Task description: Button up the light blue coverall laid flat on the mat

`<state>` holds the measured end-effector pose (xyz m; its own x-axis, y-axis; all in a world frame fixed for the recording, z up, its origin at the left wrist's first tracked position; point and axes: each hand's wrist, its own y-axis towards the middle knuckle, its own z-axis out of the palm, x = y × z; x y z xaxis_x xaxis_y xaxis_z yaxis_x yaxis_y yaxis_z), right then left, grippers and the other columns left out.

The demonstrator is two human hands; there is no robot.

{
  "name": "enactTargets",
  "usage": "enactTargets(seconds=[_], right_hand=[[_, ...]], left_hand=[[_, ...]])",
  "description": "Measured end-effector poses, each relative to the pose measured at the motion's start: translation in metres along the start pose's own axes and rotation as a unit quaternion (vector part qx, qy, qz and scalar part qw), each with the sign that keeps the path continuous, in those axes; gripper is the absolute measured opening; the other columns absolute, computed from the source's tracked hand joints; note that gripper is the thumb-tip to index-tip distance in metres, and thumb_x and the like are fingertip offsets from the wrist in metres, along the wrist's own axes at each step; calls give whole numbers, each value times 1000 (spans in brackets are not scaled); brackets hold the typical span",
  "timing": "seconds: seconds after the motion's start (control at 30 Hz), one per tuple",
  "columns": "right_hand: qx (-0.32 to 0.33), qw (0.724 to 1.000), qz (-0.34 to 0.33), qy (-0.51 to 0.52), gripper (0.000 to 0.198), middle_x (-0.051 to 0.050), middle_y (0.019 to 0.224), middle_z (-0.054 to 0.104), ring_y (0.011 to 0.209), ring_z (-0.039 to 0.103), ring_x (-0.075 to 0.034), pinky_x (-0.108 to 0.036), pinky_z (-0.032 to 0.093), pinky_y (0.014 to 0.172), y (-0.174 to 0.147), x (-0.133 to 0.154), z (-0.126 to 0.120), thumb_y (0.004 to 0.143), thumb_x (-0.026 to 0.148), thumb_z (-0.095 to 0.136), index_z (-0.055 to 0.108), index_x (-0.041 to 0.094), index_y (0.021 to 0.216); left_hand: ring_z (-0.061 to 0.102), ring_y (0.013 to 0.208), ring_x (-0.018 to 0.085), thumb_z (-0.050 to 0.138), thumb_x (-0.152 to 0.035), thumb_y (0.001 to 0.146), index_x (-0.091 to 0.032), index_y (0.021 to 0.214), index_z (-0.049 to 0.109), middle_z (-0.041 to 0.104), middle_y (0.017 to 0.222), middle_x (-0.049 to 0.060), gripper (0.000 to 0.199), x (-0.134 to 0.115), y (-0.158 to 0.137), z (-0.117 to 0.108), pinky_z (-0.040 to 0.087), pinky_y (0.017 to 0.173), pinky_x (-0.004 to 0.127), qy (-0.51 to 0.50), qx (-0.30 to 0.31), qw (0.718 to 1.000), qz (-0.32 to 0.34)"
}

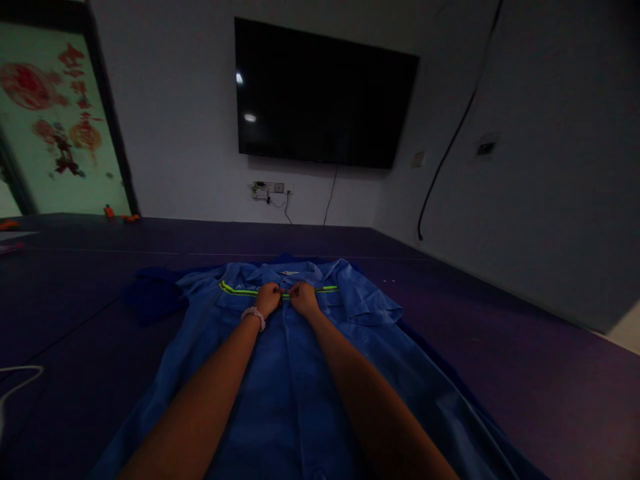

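- while both your hands reach the upper chest of the blue shirt (265,400), it lies spread face up beneath them, its collar (313,272) just beyond your fingertips and its body running back toward you under your forearms.
- your left hand (269,299), with a pale pink band (253,318) at the wrist, is drawn into a pinch on the cloth from the left of the front opening.
- your right hand (303,298) pinches the cloth in the same way from the right; the two sets of fingertips sit just beside each other, and in this dim light you cannot tell whether a button is between them.
- the relation that counts most, by judgement, is how the placket (294,373) meets your hands: its long axis points away from you, from between your forearms up to your fingertips and on to the collar.
- neither hand is clearly nearer that line; they flank it closely, one on each side.
- the yellow-green stripe (237,291) runs across that axis, out past both hands.
- to the right of your right hand lies a short sleeve (367,297); left of your left hand, darker blue cloth (153,293) shows beside the shirt on the purple surface (500,340).
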<state>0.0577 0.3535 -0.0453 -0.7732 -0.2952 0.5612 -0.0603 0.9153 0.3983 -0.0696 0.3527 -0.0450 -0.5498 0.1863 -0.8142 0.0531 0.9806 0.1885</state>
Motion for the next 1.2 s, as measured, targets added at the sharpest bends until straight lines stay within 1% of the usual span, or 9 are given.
enactTargets(seconds=[0.13, 0.23, 0.33, 0.47, 0.73, 0.93, 1.2], right_hand=[[-10, 1000, -12, 13, 19, -3, 85, 64, 79, 60, -13, -33, 49, 75, -2, 0, -3, 86, 28, 52, 61, 12, 85], [-19, 999, -17, 22, 14, -3, 82, 66, 76, 61, -12, -31, 49, 74, -3, 1, -4, 84, 23, 54, 62, 12, 82], [-28, 999, -18, 23, 9, -4, 79, 67, 73, 62, -12, -26, 48, 70, -5, 3, -5, 79, 14, 55, 64, 12, 77], [-38, 999, -12, 18, 13, -6, 76, 69, 72, 63, -14, -21, 46, 65, -5, 5, -5, 73, 8, 56, 67, 14, 73], [-36, 999, -1, 14, 18, -8, 78, 69, 73, 63, -17, -22, 45, 67, -6, 7, -6, 71, 9, 53, 69, 13, 78], [-33, 999, -1, 16, 23, -7, 77, 70, 72, 63, -16, -20, 44, 67, -8, 11, -9, 68, 4, 51, 69, 13, 78], [-37, 999, -4, 19, 21, -7, 79, 70, 74, 64, -16, -21, 45, 67, -8, 12, -10, 71, 6, 51, 69, 13, 78]], left_hand=[[59, 73, 13, 49, -32, 87, -12, 97, 57, 60, 89, 4, 24, 0, -2, 0, 51, 65, 30, -14, 4, 1000, -7], [58, 70, 12, 49, -33, 88, -12, 96, 57, 60, 86, 3, 24, 0, -3, 1, 51, 63, 28, -28, 4, 1000, -10], [57, 67, 11, 49, -32, 88, -11, 94, 57, 59, 83, 2, 23, 0, -3, 3, 50, 59, 26, -39, -3, 999, -7], [56, 63, 10, 51, -31, 87, -11, 91, 57, 59, 80, 1, 21, 1, -2, 4, 49, 56, 24, -43, -14, 999, 3], [58, 70, 12, 52, -30, 86, -11, 91, 58, 60, 84, 2, 20, 2, 0, 4, 50, 62, 27, -21, -30, 999, 40], [58, 74, 13, 53, -29, 85, -11, 90, 58, 60, 86, 3, 20, 0, 0, 3, 50, 65, 29, 15, -44, 997, 60], [58, 78, 15, 53, -31, 85, -11, 91, 58, 60, 89, 3, 21, -2, -1, 2, 49, 69, 32, 58, -63, 994, 70]])
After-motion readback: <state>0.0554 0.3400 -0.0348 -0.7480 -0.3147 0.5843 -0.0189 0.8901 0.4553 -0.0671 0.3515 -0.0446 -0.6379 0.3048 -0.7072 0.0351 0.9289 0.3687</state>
